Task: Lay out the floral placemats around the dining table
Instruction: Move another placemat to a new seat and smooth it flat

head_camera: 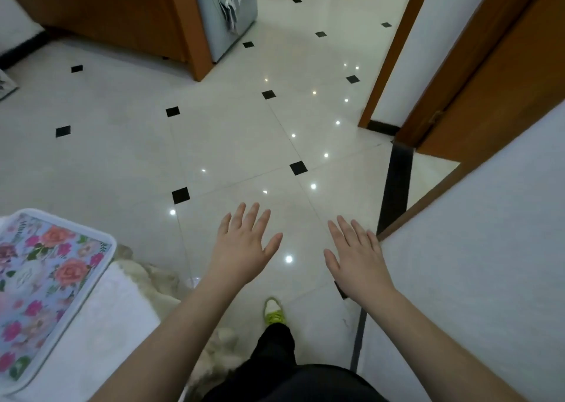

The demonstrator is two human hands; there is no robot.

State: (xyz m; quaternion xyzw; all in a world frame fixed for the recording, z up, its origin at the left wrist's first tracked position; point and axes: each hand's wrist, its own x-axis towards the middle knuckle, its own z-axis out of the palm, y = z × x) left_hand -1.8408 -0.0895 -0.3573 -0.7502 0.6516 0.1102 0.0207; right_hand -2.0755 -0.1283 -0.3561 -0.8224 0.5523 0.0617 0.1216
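A floral placemat [39, 282] with pink and orange roses on a light blue ground lies at the lower left, on a white surface [110, 334]. My left hand [244, 245] is stretched out over the floor, palm down, fingers straight and spread, holding nothing. My right hand [357, 254] is held out beside it in the same flat pose, also empty. Both hands are well to the right of the placemat and touch nothing. The dining table is not in view.
Glossy cream floor tiles [232, 138] with small black diamond insets fill the middle. A white wall corner [477, 273] stands close on the right, with a wooden door frame [477, 74] behind it. A wooden cabinet [122, 10] stands at the top left. My shoe [273, 311] is below the hands.
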